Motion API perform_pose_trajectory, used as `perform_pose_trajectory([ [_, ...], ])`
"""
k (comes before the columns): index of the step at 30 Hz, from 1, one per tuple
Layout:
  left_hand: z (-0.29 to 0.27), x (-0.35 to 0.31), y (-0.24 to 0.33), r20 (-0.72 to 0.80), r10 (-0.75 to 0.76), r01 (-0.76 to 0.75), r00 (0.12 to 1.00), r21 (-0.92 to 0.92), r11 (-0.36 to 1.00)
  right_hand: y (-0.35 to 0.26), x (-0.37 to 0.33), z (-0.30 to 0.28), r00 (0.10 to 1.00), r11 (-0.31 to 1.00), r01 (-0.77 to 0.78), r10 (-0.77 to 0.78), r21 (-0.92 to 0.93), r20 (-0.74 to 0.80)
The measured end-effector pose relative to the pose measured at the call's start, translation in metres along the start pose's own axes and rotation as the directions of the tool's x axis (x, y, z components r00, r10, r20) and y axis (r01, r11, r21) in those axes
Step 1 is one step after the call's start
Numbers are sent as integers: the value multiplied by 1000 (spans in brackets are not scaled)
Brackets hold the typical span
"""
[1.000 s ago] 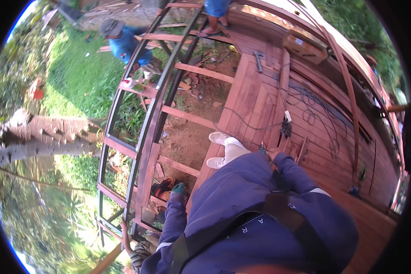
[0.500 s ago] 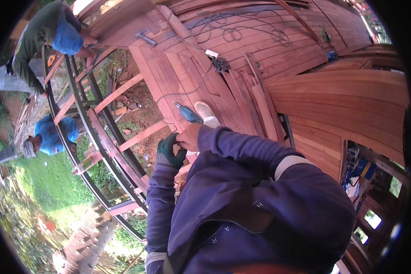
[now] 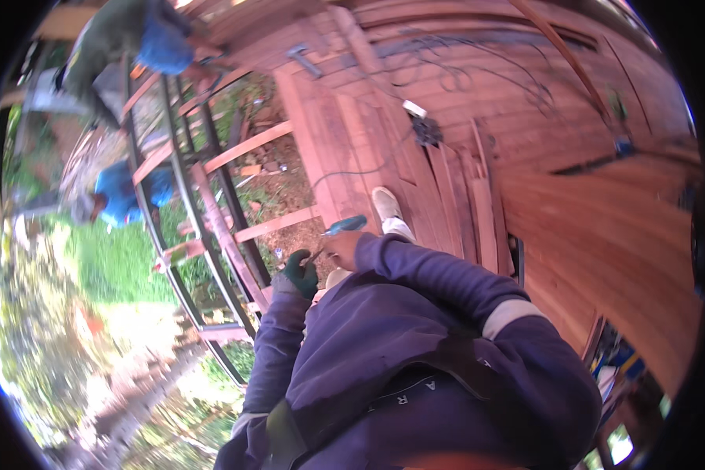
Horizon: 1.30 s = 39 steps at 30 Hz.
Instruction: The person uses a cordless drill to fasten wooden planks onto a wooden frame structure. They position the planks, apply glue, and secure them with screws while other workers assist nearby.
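My left hand (image 3: 300,272), in a dark green glove, is closed, with its fingertips close to my right hand. A thin, dark, short piece (image 3: 315,255) shows between the two hands, too blurred to name. My bare right hand (image 3: 343,249) is closed beside it, its fingers partly hidden. A teal power drill (image 3: 346,225) lies along the far side of the right hand, its tip toward the left. The hand seems to grip the drill, though its handle is hidden.
On my left, a frame of dark metal rails (image 3: 182,196) with wooden crosspieces (image 3: 251,147) spans open ground. Two people in blue work around it. Wooden deck boards (image 3: 321,117) carry a hammer (image 3: 304,61), black cables (image 3: 462,66), a power strip (image 3: 425,129) and loose planks (image 3: 482,211).
My view has shifted, so the scene sits further right. The drill has swung from pointing up-left to pointing left and slightly down. My hands have drawn slightly apart, showing the thin piece.
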<state>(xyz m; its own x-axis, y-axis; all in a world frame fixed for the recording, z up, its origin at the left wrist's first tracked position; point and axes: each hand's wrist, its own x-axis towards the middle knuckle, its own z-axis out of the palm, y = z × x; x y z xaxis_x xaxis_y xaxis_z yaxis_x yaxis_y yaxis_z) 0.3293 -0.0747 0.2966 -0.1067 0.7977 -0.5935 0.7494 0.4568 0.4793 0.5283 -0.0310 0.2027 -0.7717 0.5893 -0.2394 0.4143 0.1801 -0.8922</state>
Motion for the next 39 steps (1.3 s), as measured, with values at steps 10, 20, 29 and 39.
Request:
perform_pose_trajectory([
  [10,-27,-63,64,-456,149,-348,877,-390,853,-15,35,-42,958,984,161,-136,-82,252],
  [20,12,-103,-28,-489,-189,-212,852,-651,729,-46,124,-42,991,985,14,9,-170,131],
  [29,105,-94,-179,-520,-433,110,736,-539,835,-171,200,-67,976,875,-4,109,483,-189],
  [39,187,-160,-341,93,-873,570,478,-790,228,-295,322,-76,869,746,492,-390,448,-304],
])
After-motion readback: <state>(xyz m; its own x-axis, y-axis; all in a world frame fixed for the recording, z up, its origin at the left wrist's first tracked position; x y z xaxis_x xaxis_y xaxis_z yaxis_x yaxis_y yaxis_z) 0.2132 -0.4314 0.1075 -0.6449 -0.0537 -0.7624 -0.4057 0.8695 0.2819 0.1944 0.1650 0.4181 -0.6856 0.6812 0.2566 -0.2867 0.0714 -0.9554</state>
